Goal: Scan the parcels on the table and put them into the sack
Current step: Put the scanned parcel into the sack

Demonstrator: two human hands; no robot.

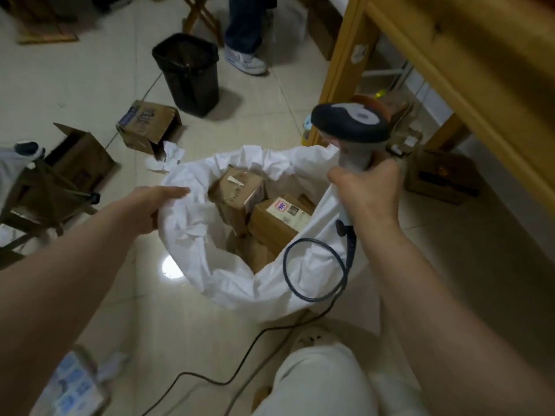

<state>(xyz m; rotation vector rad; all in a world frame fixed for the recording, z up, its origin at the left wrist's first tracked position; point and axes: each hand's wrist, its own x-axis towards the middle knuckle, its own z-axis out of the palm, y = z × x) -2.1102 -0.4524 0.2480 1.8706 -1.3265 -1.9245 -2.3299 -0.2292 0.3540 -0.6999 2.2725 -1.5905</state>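
A white sack (pixel 192 244) stands open on the tiled floor at the centre. Inside it lie several brown cardboard parcels, among them one with tape on top (pixel 237 187) and one with a white label (pixel 277 216). My left hand (pixel 156 205) grips the sack's left rim. My right hand (pixel 368 190) holds the sack's right rim together with the handle of a grey and black barcode scanner (pixel 350 123), whose head points up and to the left. The scanner's dark cable (pixel 315 265) loops down over the sack to the floor.
A wooden table (pixel 450 55) rises at the right, with boxes (pixel 441 175) under it. A black bin (pixel 189 73) and two open cardboard boxes (pixel 147 126) sit on the floor behind the sack. Another person's leg and shoe (pixel 246 52) stand at the back. A folding stool (pixel 42 196) is at the left.
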